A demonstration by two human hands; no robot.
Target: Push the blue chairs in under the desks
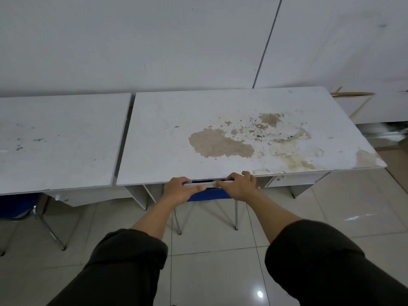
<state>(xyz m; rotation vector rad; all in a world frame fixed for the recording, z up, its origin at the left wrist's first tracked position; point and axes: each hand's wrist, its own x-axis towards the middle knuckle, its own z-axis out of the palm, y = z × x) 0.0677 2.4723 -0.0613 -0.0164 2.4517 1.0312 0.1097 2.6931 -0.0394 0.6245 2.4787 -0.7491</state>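
Observation:
A blue chair [210,195] with chrome legs stands tucked under the stained white desk [167,138]; only its backrest and two rear legs show. My left hand [180,192] and my right hand [239,186] both grip the pale top rail of the backrest, right at the desk's front edge. A second blue chair [15,208] sits at the far left, partly under the neighbouring white desk [59,140], with its seat and chrome legs sticking out.
White wall panels rise behind both desks. The floor is glossy pale tile. A drawer unit [291,181] hangs under the stained desk's right side. Broken board pieces [353,94] lie past the desk's far right corner.

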